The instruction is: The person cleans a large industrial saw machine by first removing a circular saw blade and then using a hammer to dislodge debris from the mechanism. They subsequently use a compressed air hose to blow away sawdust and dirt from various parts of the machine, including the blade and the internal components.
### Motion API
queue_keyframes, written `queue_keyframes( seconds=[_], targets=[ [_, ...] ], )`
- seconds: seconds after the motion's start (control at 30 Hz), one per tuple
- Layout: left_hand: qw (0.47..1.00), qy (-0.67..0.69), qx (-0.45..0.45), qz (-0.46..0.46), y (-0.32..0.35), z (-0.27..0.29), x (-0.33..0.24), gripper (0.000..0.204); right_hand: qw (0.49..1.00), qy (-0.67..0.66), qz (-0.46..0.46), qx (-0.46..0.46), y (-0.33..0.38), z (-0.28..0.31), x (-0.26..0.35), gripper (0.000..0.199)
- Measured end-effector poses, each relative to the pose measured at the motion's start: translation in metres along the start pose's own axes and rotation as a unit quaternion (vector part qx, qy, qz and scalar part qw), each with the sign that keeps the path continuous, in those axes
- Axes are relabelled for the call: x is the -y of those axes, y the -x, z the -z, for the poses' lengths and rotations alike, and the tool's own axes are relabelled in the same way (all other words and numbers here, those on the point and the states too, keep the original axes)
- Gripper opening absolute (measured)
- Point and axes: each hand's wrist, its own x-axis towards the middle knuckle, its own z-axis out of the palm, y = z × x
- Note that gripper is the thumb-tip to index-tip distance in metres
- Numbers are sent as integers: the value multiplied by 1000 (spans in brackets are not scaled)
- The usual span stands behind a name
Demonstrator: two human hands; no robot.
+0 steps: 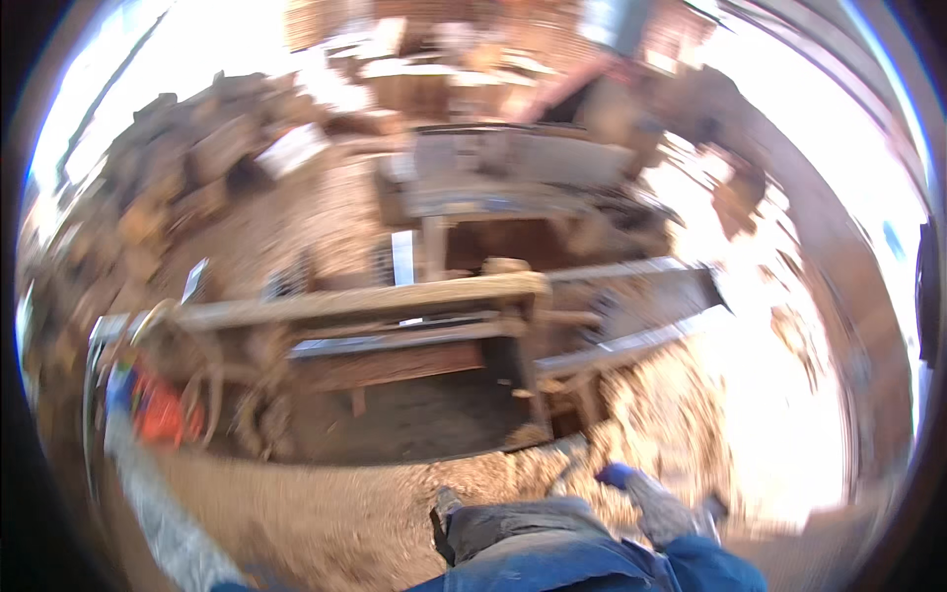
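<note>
The whole view is smeared by motion. At the far left, my left hand (119, 383) reaches forward in a blue glove, its arm in a grey sleeve. It is beside an orange-red object (164, 411) whose kind I cannot make out, close to the end of a long wooden beam (345, 302). Whether it grips anything is hidden by the blur. My right hand (616, 476), in a blue-purple glove, hangs low near my body, above wood chips (671, 414). Its fingers do not show clearly.
A wood-framed bench or machine with metal rails (636, 340) stands in front of me. Behind it is a grey metal unit (523, 168). Stacked wood blocks (197, 168) rise at the left. A long wall or board (848, 266) runs along the right.
</note>
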Motion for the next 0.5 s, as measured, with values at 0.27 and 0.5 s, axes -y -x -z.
queue_keyframes(
  seconds=[0.27, 0.5],
  targets=[
    [959, -246, -137, -19, -26, -137, -21, 36, 985, 54, 151, -65, 24, -51, 28, 52],
    [935, -257, -231, -75, 82, -195, -122, 37, 946, 101, 261, -165, 68, 27, 139, 33]
  ],
)
